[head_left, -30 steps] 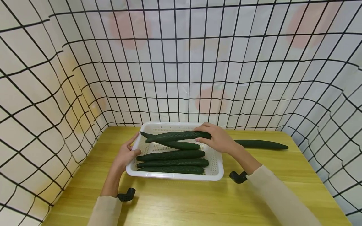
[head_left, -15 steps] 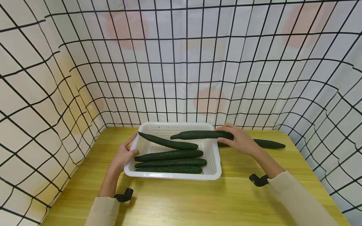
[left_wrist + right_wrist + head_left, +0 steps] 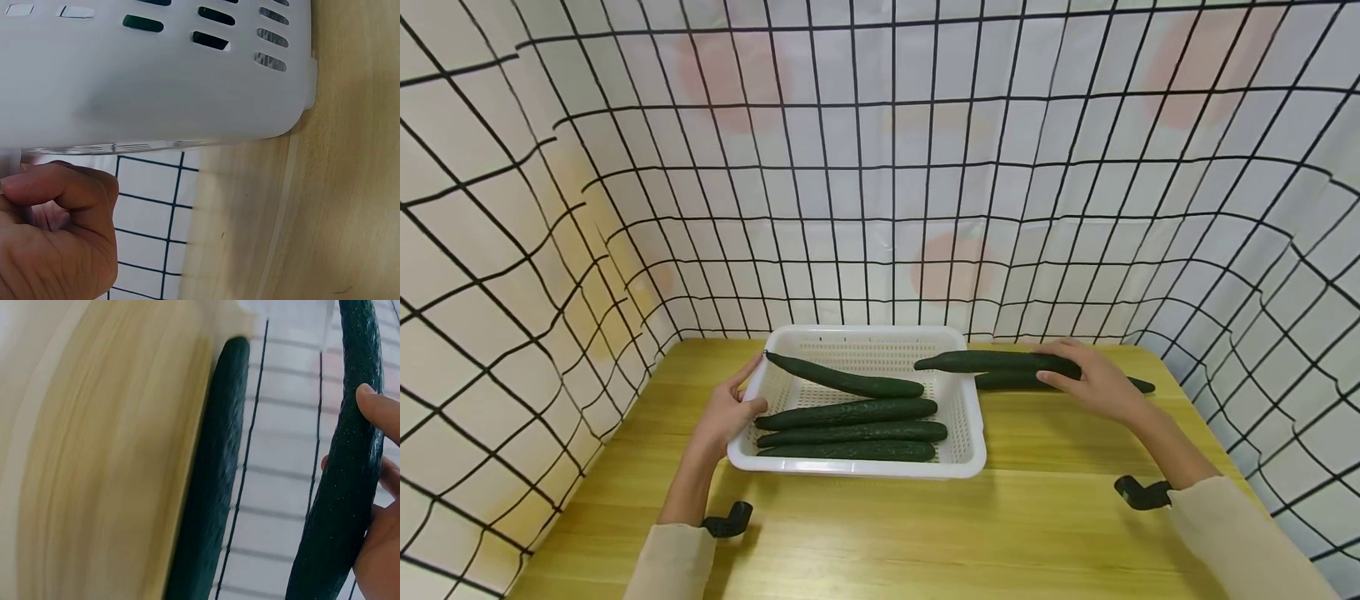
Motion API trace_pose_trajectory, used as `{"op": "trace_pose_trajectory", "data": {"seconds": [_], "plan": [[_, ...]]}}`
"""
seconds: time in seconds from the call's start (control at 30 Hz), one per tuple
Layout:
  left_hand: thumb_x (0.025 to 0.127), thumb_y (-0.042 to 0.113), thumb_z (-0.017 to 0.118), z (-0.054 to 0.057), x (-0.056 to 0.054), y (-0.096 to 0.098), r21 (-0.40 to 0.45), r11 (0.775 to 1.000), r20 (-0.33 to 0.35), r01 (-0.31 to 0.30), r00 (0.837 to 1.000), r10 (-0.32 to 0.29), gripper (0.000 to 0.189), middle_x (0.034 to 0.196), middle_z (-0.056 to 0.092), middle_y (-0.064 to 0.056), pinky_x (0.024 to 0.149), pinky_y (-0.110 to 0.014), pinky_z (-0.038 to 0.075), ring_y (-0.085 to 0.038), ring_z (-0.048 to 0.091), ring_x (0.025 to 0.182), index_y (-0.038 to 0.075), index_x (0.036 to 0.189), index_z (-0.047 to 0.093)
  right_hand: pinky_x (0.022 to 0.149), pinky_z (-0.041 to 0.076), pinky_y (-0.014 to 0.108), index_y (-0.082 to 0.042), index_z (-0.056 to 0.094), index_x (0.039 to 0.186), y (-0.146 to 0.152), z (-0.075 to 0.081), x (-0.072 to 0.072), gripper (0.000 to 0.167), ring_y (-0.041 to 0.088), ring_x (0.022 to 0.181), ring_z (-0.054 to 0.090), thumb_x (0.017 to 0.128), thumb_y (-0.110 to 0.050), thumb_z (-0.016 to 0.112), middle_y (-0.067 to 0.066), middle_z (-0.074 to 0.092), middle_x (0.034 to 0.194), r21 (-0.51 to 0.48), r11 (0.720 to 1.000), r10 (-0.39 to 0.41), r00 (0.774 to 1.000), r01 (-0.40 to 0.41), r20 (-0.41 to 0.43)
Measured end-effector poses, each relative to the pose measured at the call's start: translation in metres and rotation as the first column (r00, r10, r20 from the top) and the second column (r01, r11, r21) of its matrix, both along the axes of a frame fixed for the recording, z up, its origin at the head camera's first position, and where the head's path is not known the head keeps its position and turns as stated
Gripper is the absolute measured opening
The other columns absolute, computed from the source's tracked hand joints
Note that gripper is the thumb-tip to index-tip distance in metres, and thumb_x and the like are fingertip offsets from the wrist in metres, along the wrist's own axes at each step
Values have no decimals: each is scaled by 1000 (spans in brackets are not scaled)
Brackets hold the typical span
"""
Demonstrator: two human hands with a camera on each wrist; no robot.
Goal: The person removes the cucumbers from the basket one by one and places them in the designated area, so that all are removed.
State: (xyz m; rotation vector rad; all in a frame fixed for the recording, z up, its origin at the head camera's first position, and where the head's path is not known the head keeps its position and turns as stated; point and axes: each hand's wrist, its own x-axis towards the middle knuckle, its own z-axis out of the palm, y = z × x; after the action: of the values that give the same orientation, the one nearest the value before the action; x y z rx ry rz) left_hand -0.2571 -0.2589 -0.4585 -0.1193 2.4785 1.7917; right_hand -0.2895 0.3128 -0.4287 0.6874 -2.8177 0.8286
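My right hand (image 3: 1093, 382) grips a dark green cucumber (image 3: 992, 361) near its right end; the other end reaches over the right rim of a white plastic basket (image 3: 857, 468). In the right wrist view thumb and fingers wrap this held cucumber (image 3: 340, 487). Behind the hand, a second cucumber (image 3: 1011, 382) lies on the table, partly covered in the head view. My left hand (image 3: 726, 412) holds the basket's left rim, thumb on top; in the left wrist view its fingers curl at the basket wall (image 3: 156, 94). Inside the basket lie several cucumbers (image 3: 857, 431), one slanted at the back.
The wooden table (image 3: 880, 542) ends at the back against a white cloth wall with a black grid (image 3: 880, 192). Gridded walls also stand at left and right. A black wrist camera mount (image 3: 730, 520) sits on each forearm.
My right hand has carried the cucumber from over the back of the basket rightward, past the right rim and above the cucumber on the table. The left hand keeps its hold on the rim.
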Motion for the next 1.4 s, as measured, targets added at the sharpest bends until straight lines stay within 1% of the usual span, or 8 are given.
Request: {"op": "trace_pose_trajectory", "data": {"seconds": [0.07, 0.17, 0.33, 0.63, 0.8, 0.97, 1.23, 1.4], "plan": [[89, 2, 60, 0, 0, 0, -2, 1000, -2, 1, 1000, -1, 88, 112, 69, -31, 68, -39, 58, -24, 64, 89, 37, 163, 28, 105, 36, 72, -14, 57, 146, 12, -2, 2, 48, 52, 140, 41, 102, -33, 63, 21, 50, 150, -8, 1000, -10, 1000, 10, 16], [90, 2, 60, -2, -3, 0, 2, 1000, 8, 2, 1000, -2, 87, 117, 67, -32, 69, -39, 58, -25, 64, 93, 35, 164, 26, 102, 37, 72, -12, 57, 145, 30, -6, 6, 49, 54, 139, 40, 102, -32, 64, 23, 50, 150, -10, 999, -30, 999, 30, 18], [90, 1, 60, -4, -5, -1, -3, 1000, 15, -2, 1000, 2, 88, 123, 65, -35, 73, -38, 58, -26, 63, 98, 34, 164, 25, 98, 40, 69, -9, 59, 142, 57, -15, 8, 47, 51, 133, 45, 100, -27, 68, 24, 54, 147, -25, 998, -52, 998, 52, -20], [87, 2, 62, 3, -3, 1, -30, 999, 1, -12, 1000, 12, 89, 117, 67, -32, 75, -38, 59, -27, 63, 99, 35, 163, 29, 97, 39, 68, -6, 62, 138, 88, -37, 4, 44, 48, 127, 47, 97, -21, 71, 24, 58, 140, -62, 996, -65, 998, 63, -22], [88, 2, 62, 2, -2, 1, -35, 999, 2, -11, 1000, 11, 89, 114, 67, -31, 74, -37, 58, -26, 63, 96, 35, 163, 29, 98, 38, 70, -11, 61, 140, 98, -48, 4, 46, 51, 132, 45, 98, -28, 70, 24, 55, 144, -24, 997, -74, 997, 75, 31], [89, 2, 62, 2, -1, 1, -35, 999, 0, -10, 1000, 10, 88, 119, 66, -32, 74, -37, 58, -25, 62, 96, 35, 163, 28, 98, 39, 71, -13, 59, 142, 102, -59, 3, 48, 53, 134, 42, 99, -32, 68, 25, 51, 148, -10, 997, -78, 994, 79, 79], [89, 2, 61, 2, 0, 1, -27, 1000, 2, -14, 1000, 14, 88, 118, 67, -32, 74, -36, 57, -25, 63, 96, 35, 163, 28, 96, 40, 71, -10, 62, 138, 98, -70, -1, 45, 53, 130, 45, 97, -27, 71, 27, 53, 144, 9, 998, -65, 997, 65, 46], [89, 1, 60, 2, 0, 2, -32, 999, -5, -12, 1000, 12, 87, 127, 63, -34, 75, -36, 57, -26, 62, 99, 33, 164, 28, 96, 41, 69, -12, 66, 134, 95, -76, -6, 42, 50, 128, 49, 95, -26, 74, 23, 59, 139, 23, 998, -55, 998, 55, 9]]}}
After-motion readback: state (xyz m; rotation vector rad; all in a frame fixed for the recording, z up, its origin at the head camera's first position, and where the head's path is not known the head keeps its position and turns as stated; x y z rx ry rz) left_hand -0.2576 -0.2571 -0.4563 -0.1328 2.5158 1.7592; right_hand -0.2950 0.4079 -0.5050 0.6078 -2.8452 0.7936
